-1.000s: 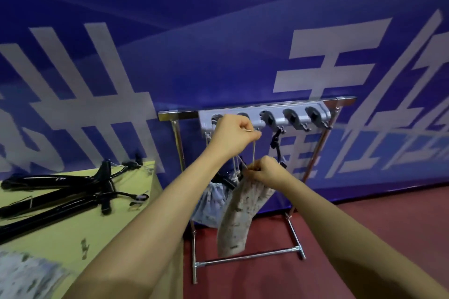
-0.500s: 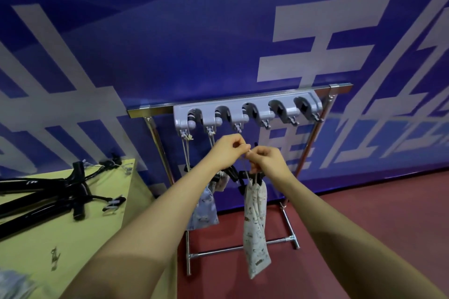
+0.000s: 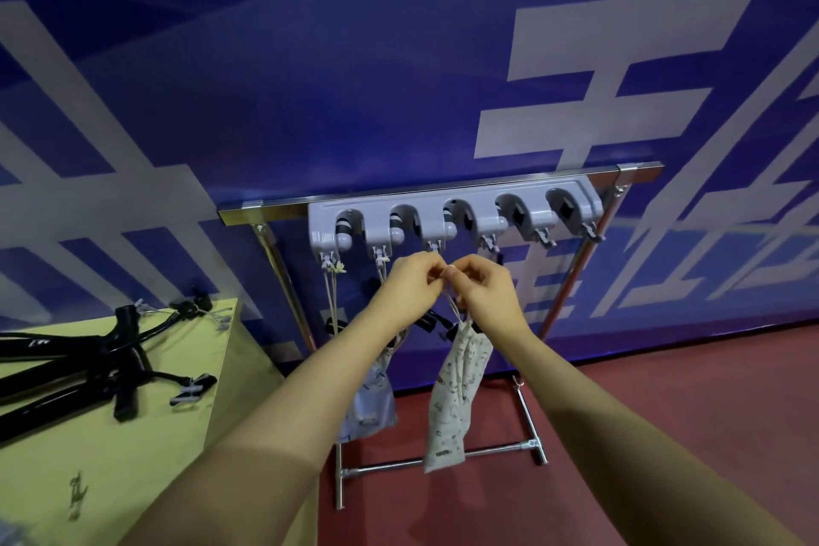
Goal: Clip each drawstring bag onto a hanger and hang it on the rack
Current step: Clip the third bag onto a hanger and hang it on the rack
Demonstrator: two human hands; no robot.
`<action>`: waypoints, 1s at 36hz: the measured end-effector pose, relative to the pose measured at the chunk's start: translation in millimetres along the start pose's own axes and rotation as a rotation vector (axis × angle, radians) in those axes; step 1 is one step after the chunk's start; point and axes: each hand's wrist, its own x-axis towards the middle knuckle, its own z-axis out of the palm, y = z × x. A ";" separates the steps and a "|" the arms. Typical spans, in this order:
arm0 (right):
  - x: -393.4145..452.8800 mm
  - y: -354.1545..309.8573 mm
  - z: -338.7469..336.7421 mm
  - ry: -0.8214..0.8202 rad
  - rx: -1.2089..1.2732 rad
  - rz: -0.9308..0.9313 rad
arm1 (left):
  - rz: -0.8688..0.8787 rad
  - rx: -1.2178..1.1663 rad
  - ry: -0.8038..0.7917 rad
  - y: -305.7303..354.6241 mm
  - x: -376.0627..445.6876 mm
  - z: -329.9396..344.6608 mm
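Over the last second the patterned bag [image 3: 452, 395] had gone from bunched in the right hand [image 3: 485, 295], with the left hand [image 3: 407, 293] up at the holder, to hanging at full length below both hands. Both hands had come together just under the third hook [image 3: 435, 245] of the rack [image 3: 456, 208]. The view had also drifted, so the rack sat further right and lower than before.

The fingers of both hands were curled and pinched the thin drawstring [image 3: 453, 305] at their tips, left fingertips touching right. Whether the loop was already over the hook could not be told; the hands hid it. This looked like the last part of hanging that bag: the weight seemed carried from above, and only seating the cord and letting go appeared left.

A pale blue bag [image 3: 370, 401] hung beside it from cords running up to the first two hooks, partly behind the left forearm. Black clip hangers [image 3: 427, 321] showed between the bags, mostly hidden. The two slots on the right of the rack held nothing visible.

On the tabletop [image 3: 146, 448] at left lay a pile of spare hangers [image 3: 84, 361] with their clips splayed out, so more bags likely remained.
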 end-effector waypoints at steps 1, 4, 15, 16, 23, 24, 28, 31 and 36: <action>2.0 -1.3 2.0 0.003 0.003 -0.002 | -0.004 0.001 0.042 -0.7 0.3 0.1; 8.7 -3.9 7.8 0.018 -0.046 -0.015 | -0.061 -0.061 0.195 -2.7 2.8 0.4; 28.8 2.5 15.8 0.127 -0.256 0.003 | -0.166 -0.023 0.299 -3.1 21.5 11.6; 29.9 4.1 15.6 0.119 -0.278 0.010 | -0.171 -0.007 0.293 -4.6 21.6 13.7; 31.4 10.7 17.7 0.048 -0.412 0.038 | -0.188 -0.041 0.168 -15.7 13.8 14.0; 30.7 10.5 18.5 0.051 -0.432 0.037 | -0.181 -0.039 0.151 -16.1 12.3 12.2; 26.0 12.1 24.6 0.149 -0.463 0.058 | -0.160 -0.031 0.126 -16.7 4.1 5.0; 15.5 11.4 33.3 0.153 -0.459 0.087 | -0.169 0.008 0.112 -16.7 -5.0 -2.4; -8.7 2.3 54.1 0.103 -0.418 0.140 | -0.175 0.000 0.112 -28.7 -23.6 -22.6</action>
